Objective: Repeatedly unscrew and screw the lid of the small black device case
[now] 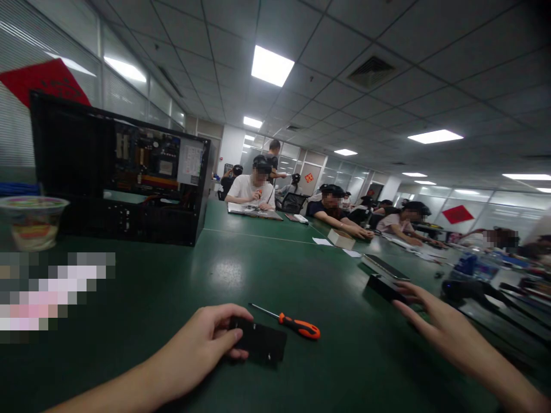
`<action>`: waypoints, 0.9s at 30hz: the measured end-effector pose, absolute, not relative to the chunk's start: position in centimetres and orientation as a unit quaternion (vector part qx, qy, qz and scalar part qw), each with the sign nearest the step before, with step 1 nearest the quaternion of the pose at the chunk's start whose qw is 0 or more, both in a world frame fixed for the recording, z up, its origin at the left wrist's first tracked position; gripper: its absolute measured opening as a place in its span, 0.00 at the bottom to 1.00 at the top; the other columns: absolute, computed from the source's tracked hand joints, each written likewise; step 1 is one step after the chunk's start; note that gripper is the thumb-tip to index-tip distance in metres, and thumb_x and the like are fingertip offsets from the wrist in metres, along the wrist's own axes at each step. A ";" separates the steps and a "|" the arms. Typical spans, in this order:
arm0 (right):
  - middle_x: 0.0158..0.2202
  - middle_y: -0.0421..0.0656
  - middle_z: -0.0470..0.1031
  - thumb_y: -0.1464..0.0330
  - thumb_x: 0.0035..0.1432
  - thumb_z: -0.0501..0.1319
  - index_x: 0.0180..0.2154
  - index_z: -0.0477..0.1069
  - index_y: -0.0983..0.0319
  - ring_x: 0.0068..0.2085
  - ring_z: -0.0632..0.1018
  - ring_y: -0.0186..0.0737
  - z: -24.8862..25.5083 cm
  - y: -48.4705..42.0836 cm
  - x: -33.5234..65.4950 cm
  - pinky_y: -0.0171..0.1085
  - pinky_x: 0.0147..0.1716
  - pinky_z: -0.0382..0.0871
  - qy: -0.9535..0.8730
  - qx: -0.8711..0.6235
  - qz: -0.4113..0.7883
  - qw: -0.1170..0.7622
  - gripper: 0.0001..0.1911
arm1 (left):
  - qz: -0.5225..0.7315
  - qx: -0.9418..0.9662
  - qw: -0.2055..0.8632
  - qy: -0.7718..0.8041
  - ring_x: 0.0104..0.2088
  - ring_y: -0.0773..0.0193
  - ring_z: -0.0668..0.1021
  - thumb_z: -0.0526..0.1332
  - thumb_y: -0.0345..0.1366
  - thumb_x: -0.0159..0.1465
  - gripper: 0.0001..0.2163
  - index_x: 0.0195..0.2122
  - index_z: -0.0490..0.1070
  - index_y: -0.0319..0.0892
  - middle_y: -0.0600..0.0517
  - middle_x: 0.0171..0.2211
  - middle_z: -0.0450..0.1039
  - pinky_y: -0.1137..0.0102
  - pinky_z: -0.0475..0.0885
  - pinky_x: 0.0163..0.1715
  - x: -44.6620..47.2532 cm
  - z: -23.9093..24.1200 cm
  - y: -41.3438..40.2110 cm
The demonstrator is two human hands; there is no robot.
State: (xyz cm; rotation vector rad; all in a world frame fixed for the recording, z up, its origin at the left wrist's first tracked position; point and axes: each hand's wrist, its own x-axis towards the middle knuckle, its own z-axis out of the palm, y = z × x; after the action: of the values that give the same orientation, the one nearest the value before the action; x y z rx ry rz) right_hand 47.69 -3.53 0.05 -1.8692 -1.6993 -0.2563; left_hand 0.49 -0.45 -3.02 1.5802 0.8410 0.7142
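My left hand [210, 338] grips the left end of a flat black rectangular plate [263, 343], thumb on top. The plate has small light marks and sits low over the green table. Just beyond it lies a screwdriver [299, 326] with an orange and black handle, its shaft pointing left. At the right, my right hand [430, 312] has its fingers stretched and apart. Its fingertips are at the near end of a black box-shaped piece [383, 288]; whether they touch it I cannot tell. A dark flat slab with a pale edge [384, 266] lies right behind that piece.
An open computer case [123, 221] stands at the left, with a plastic cup [34, 223] before it. Across the green table [241, 275] are a small open box [341, 238] and papers. Black straps [477, 292] lie at the right. Several people work farther back.
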 end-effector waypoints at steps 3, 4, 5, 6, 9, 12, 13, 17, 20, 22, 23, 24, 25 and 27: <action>0.59 0.52 0.74 0.46 0.66 0.53 0.56 0.70 0.59 0.57 0.77 0.48 3.2 -4.3 36.5 0.47 0.58 0.70 -0.739 -0.607 0.117 0.268 0.30 | 0.300 0.717 0.537 0.328 0.46 0.54 0.84 0.57 0.38 0.69 0.13 0.51 0.74 0.40 0.47 0.47 0.80 0.64 0.78 0.48 0.4 -2.8 -1.1; 0.57 0.49 0.75 0.48 0.68 0.53 0.54 0.70 0.59 0.56 0.76 0.45 4.0 -4.7 33.3 0.44 0.58 0.70 -0.768 -0.572 0.169 0.235 0.26 | 0.303 0.736 0.513 0.322 0.45 0.55 0.84 0.55 0.37 0.70 0.13 0.50 0.75 0.41 0.48 0.46 0.80 0.65 0.78 0.48 0.4 -2.6 -1.3; 0.55 0.48 0.76 0.50 0.70 0.52 0.52 0.70 0.59 0.54 0.76 0.43 4.6 -5.0 30.4 0.43 0.56 0.70 -0.791 -0.537 0.209 0.203 0.23 | 0.303 0.756 0.486 0.318 0.45 0.56 0.83 0.54 0.36 0.71 0.13 0.50 0.76 0.42 0.49 0.44 0.81 0.67 0.77 0.48 0.4 -2.4 -1.5; 0.52 0.46 0.76 0.51 0.70 0.52 0.49 0.71 0.59 0.50 0.76 0.41 5.1 -5.1 28.0 0.40 0.52 0.71 -0.812 -0.502 0.239 0.178 0.21 | 0.310 0.772 0.456 0.315 0.45 0.57 0.83 0.53 0.35 0.72 0.13 0.49 0.77 0.43 0.50 0.44 0.81 0.68 0.77 0.48 0.4 -2.3 -1.7; 0.37 0.41 0.74 0.54 0.70 0.55 0.40 0.69 0.60 0.36 0.72 0.35 5.0 -4.3 23.7 0.34 0.35 0.66 -0.839 -0.445 0.285 0.127 0.16 | 0.329 0.815 0.377 0.292 0.47 0.59 0.81 0.51 0.33 0.73 0.14 0.50 0.76 0.46 0.51 0.47 0.80 0.69 0.75 0.49 0.3 -2.1 -1.9; 0.30 0.36 0.68 0.51 0.67 0.58 0.36 0.64 0.61 0.31 0.68 0.31 2.9 -2.5 22.7 0.31 0.29 0.60 -0.812 -0.421 0.374 0.158 0.19 | 0.325 0.852 0.317 0.260 0.46 0.59 0.81 0.50 0.30 0.72 0.16 0.51 0.76 0.47 0.50 0.47 0.80 0.70 0.74 0.48 0.0 -2.1 -1.7; 0.31 0.36 0.68 0.48 0.65 0.60 0.36 0.62 0.60 0.31 0.69 0.31 2.0 -2.0 22.7 0.31 0.30 0.61 -0.787 -0.408 0.427 0.178 0.22 | 0.324 0.859 0.303 0.256 0.45 0.59 0.81 0.50 0.30 0.72 0.16 0.51 0.76 0.47 0.50 0.46 0.80 0.70 0.74 0.47 -0.1 -2.1 -1.7; 0.36 0.40 0.74 0.42 0.57 0.64 0.36 0.60 0.60 0.34 0.76 0.34 -0.3 -1.4 23.2 0.35 0.36 0.70 -0.700 -0.346 0.590 0.206 0.29 | 0.316 0.869 0.268 0.271 0.42 0.60 0.81 0.50 0.30 0.71 0.15 0.50 0.76 0.46 0.50 0.42 0.81 0.70 0.75 0.47 0.0 -2.0 -1.7; 0.38 0.41 0.76 0.50 0.60 0.66 0.42 0.68 0.62 0.36 0.77 0.35 0.8 -1.9 24.5 0.35 0.38 0.71 -0.775 -0.368 0.474 0.199 0.23 | 0.330 0.862 0.237 0.302 0.45 0.57 0.81 0.56 0.34 0.70 0.14 0.55 0.73 0.48 0.49 0.51 0.79 0.67 0.76 0.50 0.1 -2.0 -1.8; 0.41 0.43 0.79 0.54 0.63 0.65 0.48 0.73 0.61 0.40 0.78 0.38 2.1 -2.1 26.5 0.37 0.41 0.71 -0.826 -0.424 0.315 0.196 0.20 | 0.342 0.856 0.215 0.322 0.49 0.54 0.80 0.58 0.36 0.69 0.18 0.59 0.70 0.49 0.47 0.58 0.75 0.65 0.76 0.52 0.0 -2.2 -1.7; 0.44 0.44 0.80 0.55 0.64 0.63 0.50 0.74 0.61 0.43 0.79 0.41 2.8 -2.1 28.0 0.39 0.44 0.71 -0.834 -0.458 0.236 0.196 0.20 | 0.344 0.856 0.205 0.328 0.52 0.53 0.79 0.58 0.37 0.69 0.18 0.60 0.69 0.49 0.47 0.59 0.74 0.65 0.76 0.53 0.0 -2.3 -1.6; 0.47 0.46 0.80 0.55 0.65 0.62 0.52 0.75 0.60 0.45 0.79 0.43 3.3 -2.0 30.0 0.41 0.46 0.71 -0.829 -0.497 0.164 0.197 0.20 | 0.343 0.858 0.197 0.328 0.54 0.53 0.79 0.58 0.37 0.69 0.18 0.60 0.70 0.50 0.47 0.60 0.73 0.64 0.76 0.54 -0.1 -2.5 -1.5; 0.49 0.47 0.80 0.55 0.66 0.60 0.53 0.76 0.60 0.47 0.80 0.45 3.6 -1.9 32.4 0.42 0.48 0.71 -0.813 -0.538 0.103 0.198 0.20 | 0.341 0.861 0.191 0.325 0.55 0.52 0.78 0.57 0.37 0.69 0.18 0.60 0.70 0.50 0.47 0.60 0.74 0.64 0.75 0.55 -0.1 -2.6 -1.4; 0.50 0.50 0.80 0.55 0.67 0.57 0.55 0.75 0.62 0.47 0.81 0.49 3.8 -1.7 38.5 0.45 0.48 0.72 -0.754 -0.625 0.003 0.200 0.24 | 0.330 0.869 0.187 0.318 0.57 0.53 0.77 0.57 0.37 0.70 0.17 0.59 0.71 0.50 0.47 0.59 0.74 0.64 0.73 0.58 -0.2 -2.8 -1.3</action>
State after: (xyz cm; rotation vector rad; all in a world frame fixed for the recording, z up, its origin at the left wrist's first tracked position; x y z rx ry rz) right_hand 38.46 -1.75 3.76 -1.7476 -2.1093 0.0087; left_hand -0.18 -1.30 -2.80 2.4461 0.8955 0.9297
